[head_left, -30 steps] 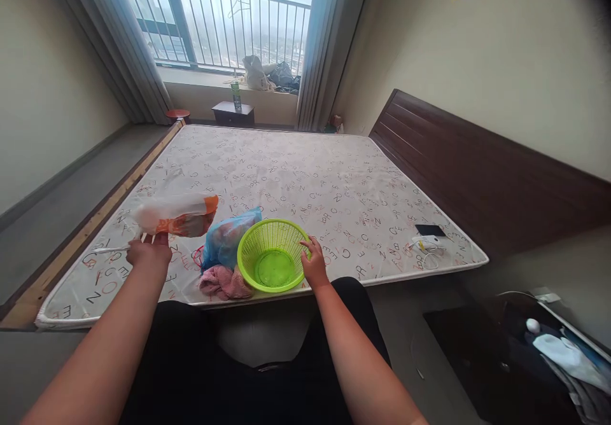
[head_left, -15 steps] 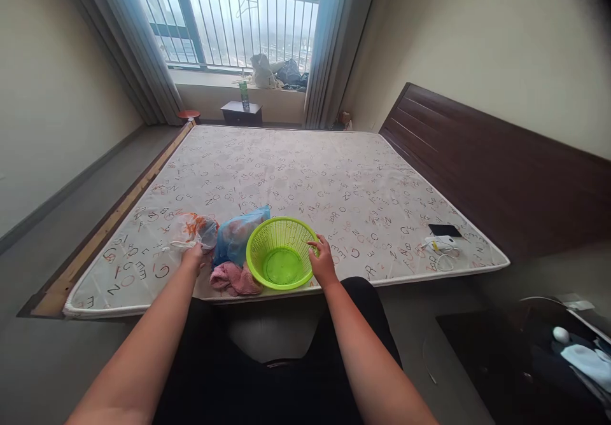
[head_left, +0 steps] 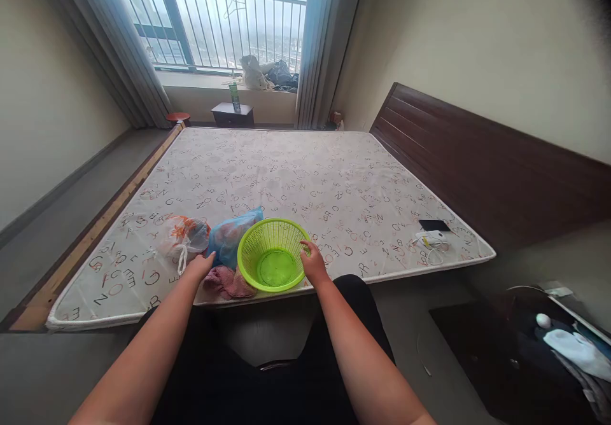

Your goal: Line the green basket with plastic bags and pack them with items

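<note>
My right hand (head_left: 314, 264) grips the right rim of a lime-green plastic basket (head_left: 275, 266), thumb and fingers around the edge. The basket stands near the front edge of the mattress, and I see nothing in it. My left hand (head_left: 201, 267) is open beside a blue plastic bag (head_left: 229, 235), fingers pointing toward it. Whether they touch the bag I cannot tell. Left of it lies a clear plastic bag (head_left: 186, 231) with orange print, its white handle loop hanging toward me. A pink towel (head_left: 228, 283) is crumpled between my left hand and the basket.
The mattress (head_left: 296, 158) is printed with letters. On its right lie a black phone (head_left: 433, 225) and a white device (head_left: 432, 238) with a cable. A dark headboard (head_left: 468, 145) runs along the right. A small nightstand (head_left: 233, 114) stands beyond the bed.
My left hand has let go of the clear bag's handle and moved right toward the blue bag. My right hand stays at the basket rim. The view has shifted slightly.
</note>
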`<state>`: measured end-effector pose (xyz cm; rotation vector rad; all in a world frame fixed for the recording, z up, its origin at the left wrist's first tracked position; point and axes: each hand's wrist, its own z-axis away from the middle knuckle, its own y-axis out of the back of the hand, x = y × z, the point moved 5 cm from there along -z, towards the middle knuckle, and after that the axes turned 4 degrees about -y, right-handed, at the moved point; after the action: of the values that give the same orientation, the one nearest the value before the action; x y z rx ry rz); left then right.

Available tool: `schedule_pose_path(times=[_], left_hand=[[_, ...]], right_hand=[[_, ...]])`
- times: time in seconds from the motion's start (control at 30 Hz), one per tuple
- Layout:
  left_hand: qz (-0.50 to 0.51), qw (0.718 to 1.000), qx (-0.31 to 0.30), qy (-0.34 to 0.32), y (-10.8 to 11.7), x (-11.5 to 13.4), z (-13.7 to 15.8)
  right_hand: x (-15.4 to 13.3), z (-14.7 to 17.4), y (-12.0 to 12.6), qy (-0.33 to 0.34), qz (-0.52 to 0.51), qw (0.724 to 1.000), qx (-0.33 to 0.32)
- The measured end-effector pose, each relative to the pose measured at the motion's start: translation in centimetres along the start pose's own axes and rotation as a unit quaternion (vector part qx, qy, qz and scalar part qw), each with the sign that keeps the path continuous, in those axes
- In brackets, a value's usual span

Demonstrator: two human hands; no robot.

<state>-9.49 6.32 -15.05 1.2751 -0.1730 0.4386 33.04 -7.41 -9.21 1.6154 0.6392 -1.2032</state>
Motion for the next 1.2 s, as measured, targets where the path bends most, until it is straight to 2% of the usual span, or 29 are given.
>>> schedule_pose_path(times=[0.13,0.23,0.33,0.43,0.53,0.63,0.77,0.9,1.0,1.1,1.2], left_hand=[[-0.018,0.998,-0.051,-0.011,-1.9,0.9,0.5],[-0.022,0.997,-0.065,-0.036,-2.1,1.4,1.0],[-0.025,0.997,-0.041,-0.059,-1.1,2.1,1.2],[-0.02,0.995,0.017,-0.094,0.5,3.0,1.4],[0.032,0.985,0.04,-0.165,1.1,4.5,2.0],[0.075,0.967,-0.012,-0.244,0.0,6.2,3.2],[0.114,0.946,-0.063,-0.297,-1.6,8.2,5.0],[0.129,0.944,-0.107,-0.285,-2.6,8.7,5.6],[0.044,0.959,-0.131,-0.249,-3.0,8.1,5.4],[-0.035,0.968,-0.088,-0.233,-2.0,8.0,5.4],[-0.033,0.958,-0.027,-0.285,-0.3,9.3,6.3]], right_hand=[[0.2,0.0,0.0,-0.011,0.0,1.0,-0.002],[0.3,0.0,0.0,-0.016,0.003,1.0,-0.004],[0.2,0.0,0.1,-0.017,0.002,1.0,0.002],[0.2,0.0,0.0,-0.018,0.001,1.0,0.005],[0.1,0.0,0.0,-0.022,0.0,1.0,0.001],[0.0,0.0,0.1,-0.026,0.002,1.0,-0.001],[-0.1,0.1,0.1,-0.027,0.002,1.0,-0.003],[-0.2,0.2,0.1,-0.026,-0.001,1.0,-0.002],[-0.2,0.2,0.2,-0.026,-0.004,1.0,-0.001],[-0.2,0.1,0.2,-0.032,-0.003,0.999,-0.003],[-0.1,0.1,0.1,-0.04,-0.002,0.999,-0.004]])
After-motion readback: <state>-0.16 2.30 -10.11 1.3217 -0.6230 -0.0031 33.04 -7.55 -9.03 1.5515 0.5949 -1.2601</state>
